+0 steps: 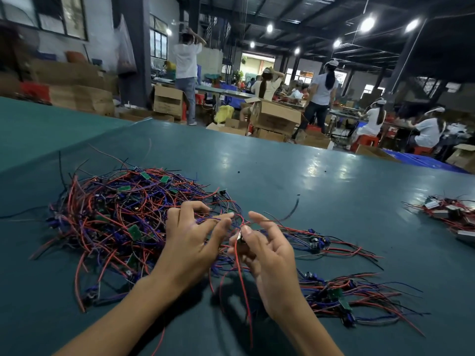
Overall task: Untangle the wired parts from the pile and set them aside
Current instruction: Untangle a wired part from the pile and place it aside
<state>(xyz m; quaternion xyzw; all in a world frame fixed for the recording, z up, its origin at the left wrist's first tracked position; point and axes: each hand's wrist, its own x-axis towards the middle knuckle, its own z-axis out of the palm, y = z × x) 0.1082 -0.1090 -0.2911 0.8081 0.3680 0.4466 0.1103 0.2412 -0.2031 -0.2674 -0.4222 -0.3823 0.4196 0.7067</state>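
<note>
- Head view: a tangled pile [120, 222] of red, blue and black wires with small green boards lies on the green table [295, 173], left of centre.
- The left hand [190, 240] rests on the pile's near right edge, fingers spread among the strands. Thumb and forefinger tips sit close together, but whether they pinch a wire cannot be told.
- The right hand [270, 258], just beside it, pinches a small part [240, 238] under its thumb (forefinger lifted), and a red wire [243, 291] hangs down from there.
- To the right lie two looser bunches [344, 296] of wired parts.
- Another heap [449, 214] sits at the table's far right edge.
- Beyond stand cardboard boxes [275, 119], with people at benches.
</note>
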